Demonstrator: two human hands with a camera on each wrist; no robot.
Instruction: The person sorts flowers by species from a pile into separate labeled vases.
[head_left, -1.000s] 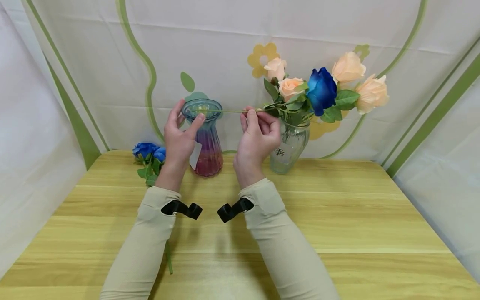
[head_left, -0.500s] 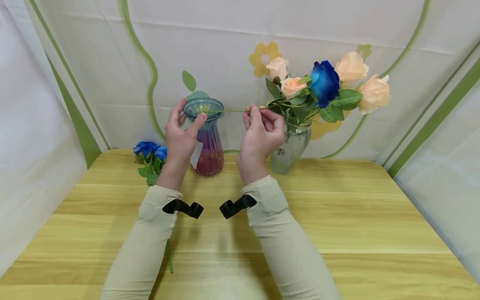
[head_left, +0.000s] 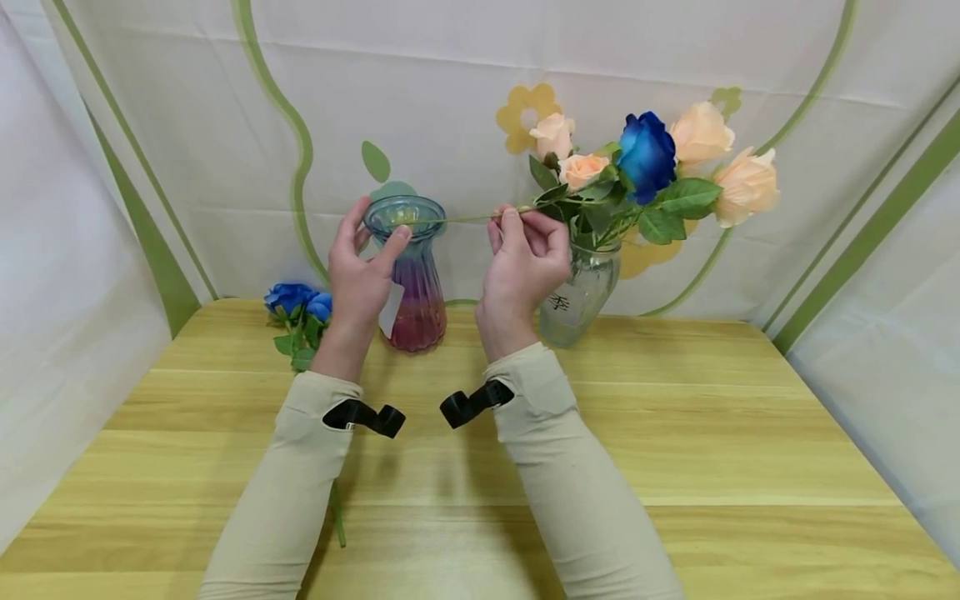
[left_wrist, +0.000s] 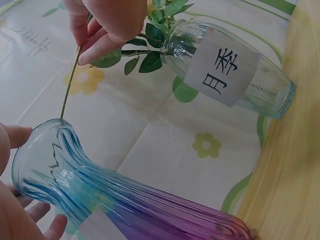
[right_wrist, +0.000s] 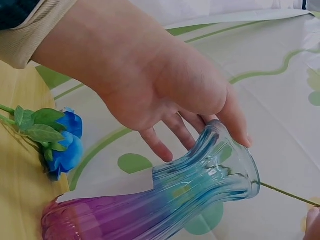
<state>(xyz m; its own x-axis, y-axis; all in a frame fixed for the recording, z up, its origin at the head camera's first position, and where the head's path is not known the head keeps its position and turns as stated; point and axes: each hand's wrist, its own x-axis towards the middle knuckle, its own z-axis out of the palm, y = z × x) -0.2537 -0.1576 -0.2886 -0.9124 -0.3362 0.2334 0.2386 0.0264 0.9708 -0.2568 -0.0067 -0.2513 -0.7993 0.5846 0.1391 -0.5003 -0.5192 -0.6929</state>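
Note:
My left hand (head_left: 362, 265) grips the flared neck of a blue-to-purple ribbed glass vase (head_left: 418, 312), thumb over the rim and fingers around the far side. In the head view, my right hand (head_left: 522, 265) pinches the green stem (head_left: 468, 218) of a blue rose (head_left: 647, 157). The stem runs nearly level, its lower end at the vase mouth; a wavy line of it shows through the glass (left_wrist: 64, 145) in the left wrist view. The rose's bloom overlaps peach roses (head_left: 701, 133) standing in a clear glass vase (head_left: 581, 312) just behind my right hand.
Blue roses (head_left: 291, 298) lie on the wooden table (head_left: 720, 450) at the left, their stems partly hidden under my left forearm. A labelled paper (left_wrist: 222, 67) is stuck on the clear vase. A patterned white cloth (head_left: 465, 100) hangs behind the table.
My right hand has shifted slightly right and up, and the blue rose's bloom has risen, tilting the stem a little. My left hand stays on the vase.

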